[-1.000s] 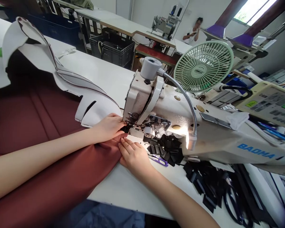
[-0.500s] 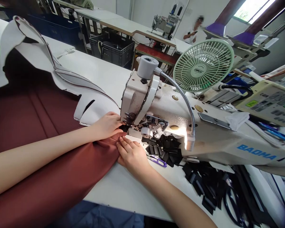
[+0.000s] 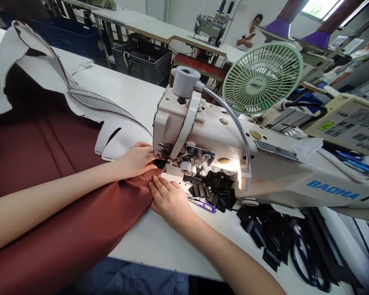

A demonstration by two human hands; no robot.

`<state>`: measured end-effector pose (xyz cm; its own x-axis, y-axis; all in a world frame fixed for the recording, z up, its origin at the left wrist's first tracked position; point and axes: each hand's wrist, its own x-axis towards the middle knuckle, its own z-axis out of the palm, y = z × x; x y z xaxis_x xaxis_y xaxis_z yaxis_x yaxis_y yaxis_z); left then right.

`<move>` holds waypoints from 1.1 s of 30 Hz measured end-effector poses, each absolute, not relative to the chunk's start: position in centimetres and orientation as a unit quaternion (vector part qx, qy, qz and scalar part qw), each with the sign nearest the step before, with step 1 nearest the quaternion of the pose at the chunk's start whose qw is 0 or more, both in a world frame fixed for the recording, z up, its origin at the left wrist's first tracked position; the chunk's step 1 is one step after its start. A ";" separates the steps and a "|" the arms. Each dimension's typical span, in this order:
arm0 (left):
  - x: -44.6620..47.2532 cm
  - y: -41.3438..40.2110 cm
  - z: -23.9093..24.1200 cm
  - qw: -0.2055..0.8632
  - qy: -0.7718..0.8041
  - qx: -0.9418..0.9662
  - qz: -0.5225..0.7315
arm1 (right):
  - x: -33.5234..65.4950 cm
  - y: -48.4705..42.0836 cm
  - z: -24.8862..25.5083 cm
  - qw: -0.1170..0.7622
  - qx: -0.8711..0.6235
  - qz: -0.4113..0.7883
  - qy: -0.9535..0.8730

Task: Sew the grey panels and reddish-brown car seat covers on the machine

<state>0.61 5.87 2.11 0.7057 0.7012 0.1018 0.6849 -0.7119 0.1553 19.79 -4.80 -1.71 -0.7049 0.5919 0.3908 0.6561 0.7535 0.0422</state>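
Note:
A large piece of maroon fabric (image 3: 89,229) with white-backed panels (image 3: 123,141) drapes over the table and runs up to a sewing machine (image 3: 184,127). Close to the needle area, my left hand (image 3: 137,161) has its fingers closed on the fabric's edge; the fingertips are partly hidden beside the machine head. My right hand (image 3: 171,200) grips the same edge slightly nearer to me, fingers on top and the thumb mostly hidden. The stitching point itself is hard to make out behind the machine parts. Purple-handled thread snips (image 3: 206,205) lie just right of my right hand.
Black folded strips (image 3: 219,186) are heaped under the machine arm, with more beside dark-handled scissors (image 3: 304,258). A lamp (image 3: 245,180) lights the work. Behind the machine stand a green fan (image 3: 261,78) and a control panel (image 3: 350,127). Beyond are a grey crate (image 3: 144,61) and a seated person (image 3: 246,41).
Both hands keep their hold on the fabric at nearly the same spot. The view has shifted slightly, and another person now shows at the far right.

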 end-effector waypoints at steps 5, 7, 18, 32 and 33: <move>0.8 6.9 1.8 0.041 0.365 0.924 0.103 | 20.0 -3.9 -1.4 0.164 -0.363 -0.062 -0.915; 1.0 8.1 1.5 0.040 0.359 0.926 0.112 | 20.1 -3.4 -1.1 0.150 -0.382 -0.029 -0.912; 0.2 1.7 5.3 -0.016 0.307 0.949 0.073 | 21.2 -2.9 0.0 0.255 -0.441 0.123 -0.852; -3.3 -0.3 1.8 0.008 0.300 0.948 0.106 | 20.9 -2.1 0.4 0.200 -0.487 0.114 -0.843; -3.3 0.0 1.8 0.005 0.299 0.948 0.110 | 20.7 -2.0 0.5 0.185 -0.487 0.102 -0.848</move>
